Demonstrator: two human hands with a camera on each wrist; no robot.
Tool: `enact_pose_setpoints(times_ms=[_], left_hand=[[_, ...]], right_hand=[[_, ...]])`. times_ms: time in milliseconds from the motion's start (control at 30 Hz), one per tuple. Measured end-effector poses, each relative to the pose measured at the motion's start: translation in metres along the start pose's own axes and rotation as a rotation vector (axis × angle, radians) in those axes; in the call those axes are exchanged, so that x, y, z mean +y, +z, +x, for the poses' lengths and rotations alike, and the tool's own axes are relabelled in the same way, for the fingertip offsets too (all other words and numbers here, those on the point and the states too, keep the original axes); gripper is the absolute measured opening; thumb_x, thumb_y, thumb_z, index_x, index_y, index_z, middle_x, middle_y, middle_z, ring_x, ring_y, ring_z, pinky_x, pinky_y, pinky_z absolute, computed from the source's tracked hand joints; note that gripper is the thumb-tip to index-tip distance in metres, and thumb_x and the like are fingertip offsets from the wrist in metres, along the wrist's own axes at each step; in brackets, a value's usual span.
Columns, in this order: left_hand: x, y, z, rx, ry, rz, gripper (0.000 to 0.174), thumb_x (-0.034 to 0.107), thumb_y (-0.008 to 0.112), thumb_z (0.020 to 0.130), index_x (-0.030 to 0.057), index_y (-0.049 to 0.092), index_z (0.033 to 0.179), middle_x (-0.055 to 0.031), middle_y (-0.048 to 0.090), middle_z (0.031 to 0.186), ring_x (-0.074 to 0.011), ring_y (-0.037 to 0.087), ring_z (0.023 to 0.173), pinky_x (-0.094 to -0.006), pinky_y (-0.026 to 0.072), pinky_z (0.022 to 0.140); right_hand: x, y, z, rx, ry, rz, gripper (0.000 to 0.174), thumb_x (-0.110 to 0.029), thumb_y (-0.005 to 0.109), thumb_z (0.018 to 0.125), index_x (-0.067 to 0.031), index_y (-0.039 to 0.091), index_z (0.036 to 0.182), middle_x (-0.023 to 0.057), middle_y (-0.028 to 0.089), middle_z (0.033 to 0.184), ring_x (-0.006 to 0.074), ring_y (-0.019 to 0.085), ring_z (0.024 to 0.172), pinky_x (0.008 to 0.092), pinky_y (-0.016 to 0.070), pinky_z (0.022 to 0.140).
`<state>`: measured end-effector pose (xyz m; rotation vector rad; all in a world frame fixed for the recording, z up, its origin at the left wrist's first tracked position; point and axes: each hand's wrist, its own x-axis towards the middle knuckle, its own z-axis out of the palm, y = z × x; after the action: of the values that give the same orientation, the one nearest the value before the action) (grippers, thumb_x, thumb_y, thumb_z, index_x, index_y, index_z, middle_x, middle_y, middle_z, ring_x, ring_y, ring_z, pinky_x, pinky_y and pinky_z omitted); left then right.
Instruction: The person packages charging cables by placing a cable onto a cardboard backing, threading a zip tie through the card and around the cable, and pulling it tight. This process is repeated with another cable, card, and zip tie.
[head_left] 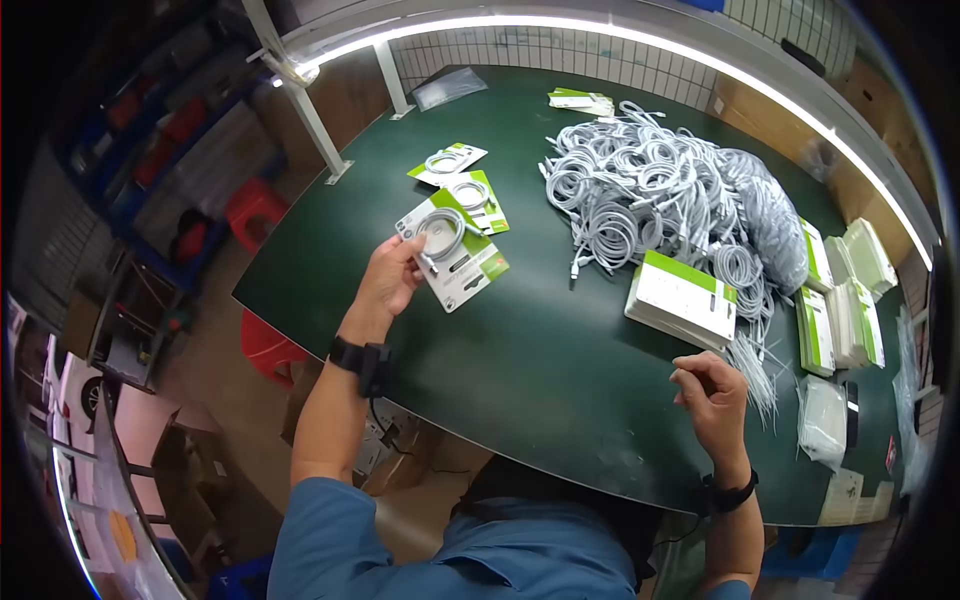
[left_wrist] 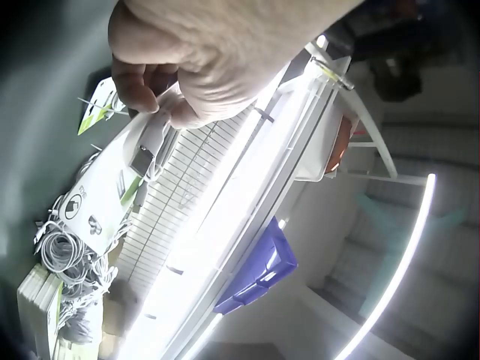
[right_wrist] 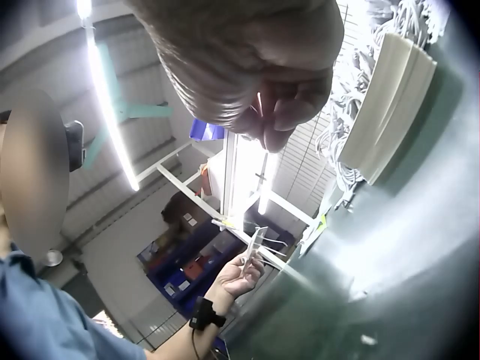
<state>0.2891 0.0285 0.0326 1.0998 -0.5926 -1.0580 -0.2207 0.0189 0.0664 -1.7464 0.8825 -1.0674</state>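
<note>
My left hand (head_left: 392, 275) pinches the edge of a white-and-green packaging card (head_left: 470, 285), thumb uppermost. A coiled pale cable (head_left: 442, 232) lies against the card's face; its connector (left_wrist: 141, 159) shows close below the fingertips in the left wrist view. Card and cable are tilted over the table's left part. Beyond them lie two more cards, each with a coiled cable (head_left: 470, 193) on it. My right hand (head_left: 712, 400) is raised near the front right, fingers curled and thumb close to the index finger. Nothing shows between its fingertips. Thin white cable ties (head_left: 755, 375) lie beside it.
A large heap of coiled cables (head_left: 640, 180) covers the back right of the green table (head_left: 540, 350). In front of it sits a stack of cards (head_left: 685, 300). More card stacks (head_left: 845, 325) and a clear plastic packet (head_left: 822, 425) stand along the right edge.
</note>
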Motion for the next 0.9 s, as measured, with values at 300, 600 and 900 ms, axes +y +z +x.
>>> enact_pose_setpoints(times_ms=[300,600,900], left_hand=[[0.003,-0.015,0.140,0.433,0.440,-0.073,0.054,-0.001,0.073,0.101,-0.0071,0.048,0.148,-0.0131,0.066,0.124,-0.0236,0.070,0.104,-0.0361,0.0641,0.094],[-0.019,0.084,0.091,-0.019,0.504,0.658,0.017,0.002,0.071,0.101,0.0005,0.073,0.118,-0.0048,0.075,0.104,-0.0106,0.071,0.090,-0.0272,0.0621,0.077],[-0.096,0.184,0.099,-0.295,0.668,1.352,0.043,0.030,0.083,0.092,-0.0040,0.068,0.114,-0.0213,0.074,0.102,-0.0377,0.072,0.093,-0.0470,0.0580,0.084]], right_hand=[[0.033,0.026,0.053,-0.016,-0.147,-0.085,0.013,0.008,0.076,0.095,0.0025,0.079,0.105,0.0085,0.075,0.088,0.0121,0.071,0.066,0.0243,0.0542,0.059],[0.038,-0.009,0.050,0.124,-0.219,-0.140,0.013,0.007,0.077,0.094,0.0003,0.078,0.104,0.0088,0.075,0.086,0.0122,0.070,0.063,0.0253,0.0527,0.058],[0.057,-0.009,0.050,0.152,-0.298,-0.109,0.008,-0.002,0.080,0.094,-0.0011,0.078,0.102,0.0125,0.076,0.090,0.0222,0.073,0.073,0.0339,0.0555,0.066]])
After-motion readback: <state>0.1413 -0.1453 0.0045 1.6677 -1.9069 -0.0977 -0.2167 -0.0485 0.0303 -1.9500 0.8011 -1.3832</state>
